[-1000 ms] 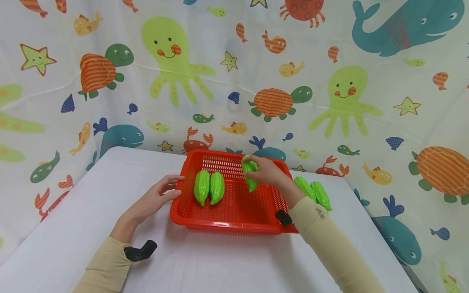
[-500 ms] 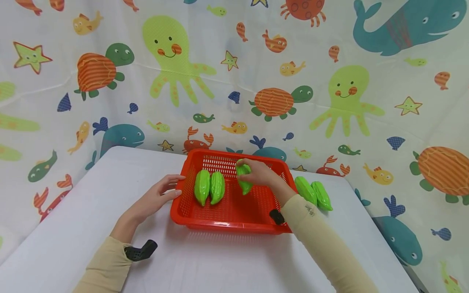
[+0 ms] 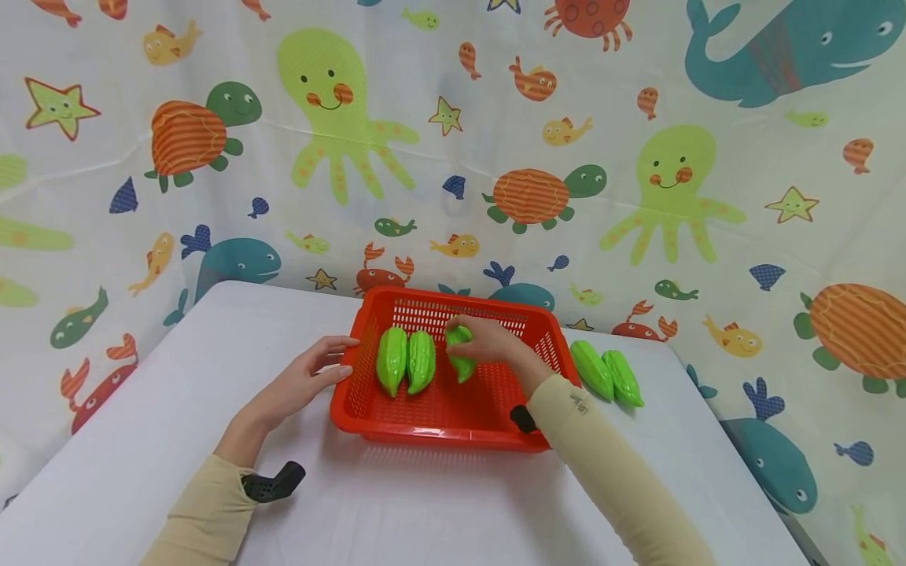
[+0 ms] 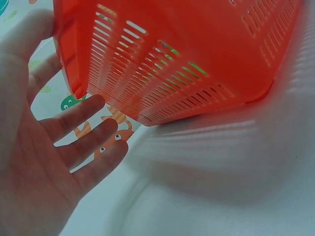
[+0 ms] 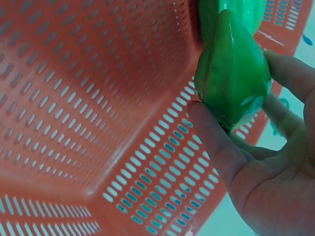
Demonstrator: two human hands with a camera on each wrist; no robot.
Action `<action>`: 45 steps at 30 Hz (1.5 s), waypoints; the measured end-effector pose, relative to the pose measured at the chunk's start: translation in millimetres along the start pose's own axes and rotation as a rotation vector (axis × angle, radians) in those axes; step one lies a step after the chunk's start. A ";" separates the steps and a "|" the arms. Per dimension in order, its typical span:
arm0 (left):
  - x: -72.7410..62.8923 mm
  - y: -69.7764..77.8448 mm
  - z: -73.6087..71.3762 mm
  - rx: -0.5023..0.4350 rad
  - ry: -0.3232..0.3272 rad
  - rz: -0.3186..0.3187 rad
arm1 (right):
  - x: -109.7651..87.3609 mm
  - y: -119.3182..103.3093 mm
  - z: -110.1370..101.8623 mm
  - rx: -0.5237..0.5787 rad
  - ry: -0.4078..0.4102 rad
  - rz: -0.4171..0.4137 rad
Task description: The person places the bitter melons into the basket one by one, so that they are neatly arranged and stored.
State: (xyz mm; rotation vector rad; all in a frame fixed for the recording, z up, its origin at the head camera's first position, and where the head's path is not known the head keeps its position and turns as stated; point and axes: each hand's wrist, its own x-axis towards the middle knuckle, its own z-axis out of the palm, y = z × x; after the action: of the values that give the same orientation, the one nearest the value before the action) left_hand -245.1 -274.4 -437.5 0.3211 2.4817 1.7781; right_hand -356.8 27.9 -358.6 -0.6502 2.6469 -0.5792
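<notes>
My right hand (image 3: 484, 342) holds a glossy green bitter melon (image 3: 462, 362) inside the red plastic basket (image 3: 439, 436). In the right wrist view, thumb and fingers pinch the blunt end of this bitter melon (image 5: 231, 69), its pointed tip away from the palm. Left of it, two more bitter melons (image 3: 392, 362) lie side by side on the basket floor. My left hand (image 3: 307, 377) is at the basket's left rim with fingers extended; in the left wrist view, the fingers (image 4: 88, 115) are spread by the slotted wall (image 4: 162, 64).
Two further bitter melons (image 3: 607, 373) lie on the white table (image 3: 396, 511) just right of the basket. A curtain (image 3: 439, 157) printed with sea animals hangs behind the table. Each wrist wears a black device (image 3: 272, 482).
My right hand has moved left and lower with the bitter melon, bringing it closer to the two in the basket. My left hand has stayed at the left rim.
</notes>
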 end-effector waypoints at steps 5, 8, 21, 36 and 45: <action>-0.6 -0.1 -0.2 -0.002 0.000 -0.006 | 6.3 -1.5 7.6 -0.017 -0.022 -0.016; -0.4 0.6 0.1 -0.008 0.000 -0.009 | 8.5 -2.3 11.5 -0.044 -0.026 -0.030; 0.2 -0.2 -1.6 -0.003 0.001 -0.003 | 11.2 -4.2 16.7 -0.053 -0.094 -0.006; 2.3 -1.9 -2.6 -0.003 -0.003 0.006 | 12.8 -7.0 19.7 -0.102 -0.105 -0.012; 2.8 -1.8 -2.8 -0.004 -0.002 0.008 | 13.0 -5.5 19.1 -0.097 -0.117 0.003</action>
State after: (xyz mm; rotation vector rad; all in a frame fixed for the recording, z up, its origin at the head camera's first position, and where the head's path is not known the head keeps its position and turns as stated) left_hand -248.6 -276.9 -438.2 0.3335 2.4791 1.7841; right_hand -357.5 11.2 -375.4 -0.6862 2.5783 -0.4003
